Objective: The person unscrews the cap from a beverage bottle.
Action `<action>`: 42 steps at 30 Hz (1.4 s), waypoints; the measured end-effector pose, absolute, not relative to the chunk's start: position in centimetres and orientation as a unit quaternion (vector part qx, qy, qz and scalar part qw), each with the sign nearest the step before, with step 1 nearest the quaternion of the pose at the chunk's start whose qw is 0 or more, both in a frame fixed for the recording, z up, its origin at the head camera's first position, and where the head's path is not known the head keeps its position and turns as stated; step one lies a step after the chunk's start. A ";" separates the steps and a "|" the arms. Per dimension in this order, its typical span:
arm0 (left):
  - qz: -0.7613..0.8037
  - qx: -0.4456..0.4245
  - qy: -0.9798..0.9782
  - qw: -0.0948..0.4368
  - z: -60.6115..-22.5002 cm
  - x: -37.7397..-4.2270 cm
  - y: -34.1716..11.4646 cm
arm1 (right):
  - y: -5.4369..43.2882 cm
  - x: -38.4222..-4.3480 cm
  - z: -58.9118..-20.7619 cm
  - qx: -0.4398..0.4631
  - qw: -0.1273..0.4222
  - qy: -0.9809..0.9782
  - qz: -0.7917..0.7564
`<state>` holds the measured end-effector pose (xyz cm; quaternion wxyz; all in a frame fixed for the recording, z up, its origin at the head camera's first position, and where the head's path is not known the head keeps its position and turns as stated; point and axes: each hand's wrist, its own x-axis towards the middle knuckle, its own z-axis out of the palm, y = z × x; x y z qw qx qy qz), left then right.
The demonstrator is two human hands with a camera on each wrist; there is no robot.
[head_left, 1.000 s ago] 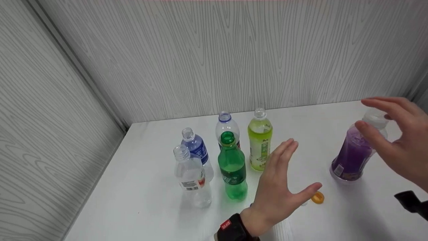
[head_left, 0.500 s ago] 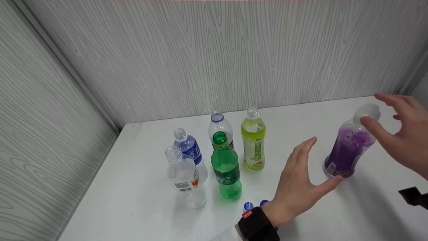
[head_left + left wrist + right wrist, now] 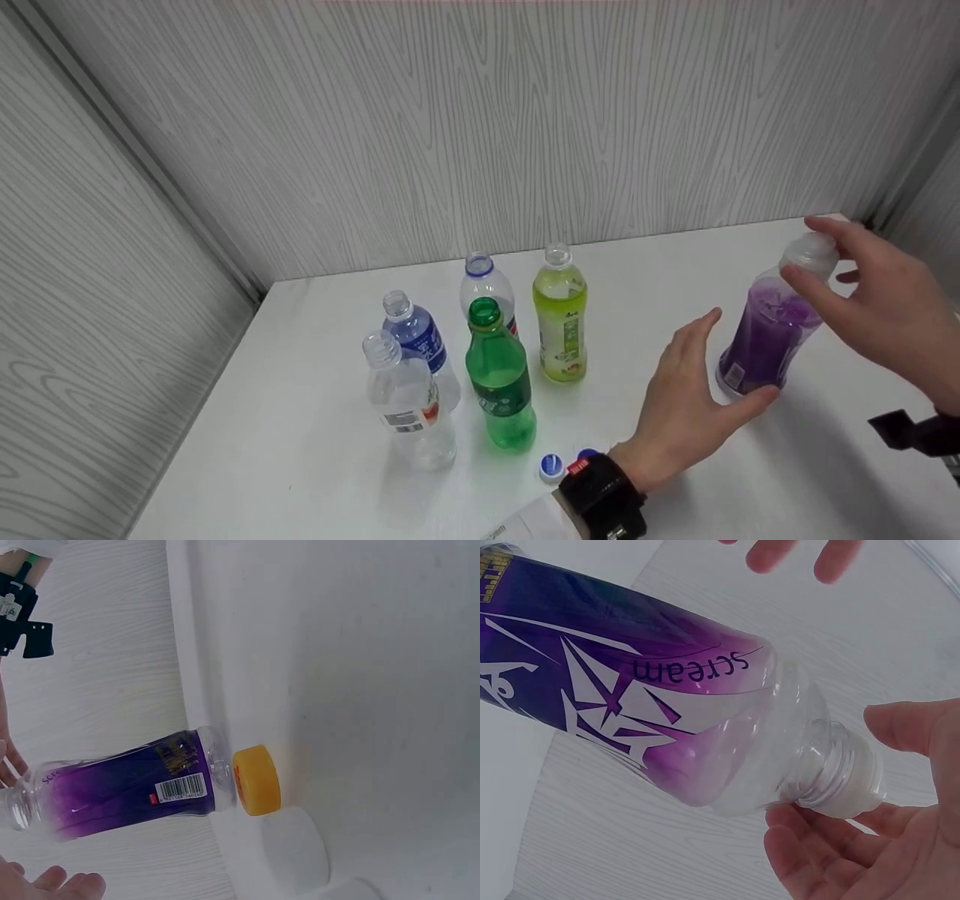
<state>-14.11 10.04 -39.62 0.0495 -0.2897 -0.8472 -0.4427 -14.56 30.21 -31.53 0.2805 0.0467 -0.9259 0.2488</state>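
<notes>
A bottle (image 3: 769,337) of purple drink stands on the table at the right. My right hand (image 3: 881,304) is at its clear neck, thumb on one side and fingers on the other. In the right wrist view the thumb (image 3: 907,727) is apart from the threaded neck (image 3: 840,772); whether the fingers behind touch it, I cannot tell. To the left of this bottle my left hand (image 3: 679,412) is held with extended fingers and spread thumb, holding nothing. An orange cap (image 3: 257,780) appears beside the bottle's base in the left wrist view; the head view hides it.
Left of the hands stand uncapped bottles: a green one (image 3: 499,382), a yellow-green one (image 3: 561,330), a blue-labelled one (image 3: 424,341), a clear one (image 3: 409,412), and another (image 3: 486,289) behind the green. A white-and-blue cap (image 3: 551,466) and a blue cap (image 3: 587,454) lie near the left wrist.
My left hand has shifted right toward the purple bottle, exposing blue caps and covering the orange one. My right hand has drawn in about the bottle's neck. The head view has shifted slightly.
</notes>
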 end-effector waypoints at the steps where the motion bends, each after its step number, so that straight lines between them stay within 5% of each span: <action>1: -0.443 -0.289 -0.847 0.049 -39.7 -14.1 10.1 | 30.2 -14.6 -31.6 0.048 0.281 -0.927 0.246; 21: -0.486 -0.243 -0.839 0.016 -39.7 -14.6 9.0 | 26.1 -12.5 -30.2 0.129 0.365 -0.881 0.272; 42: -0.549 -0.230 -0.803 -0.004 -40.0 -13.6 5.4 | 22.7 -11.4 -31.2 0.191 0.370 -0.844 0.340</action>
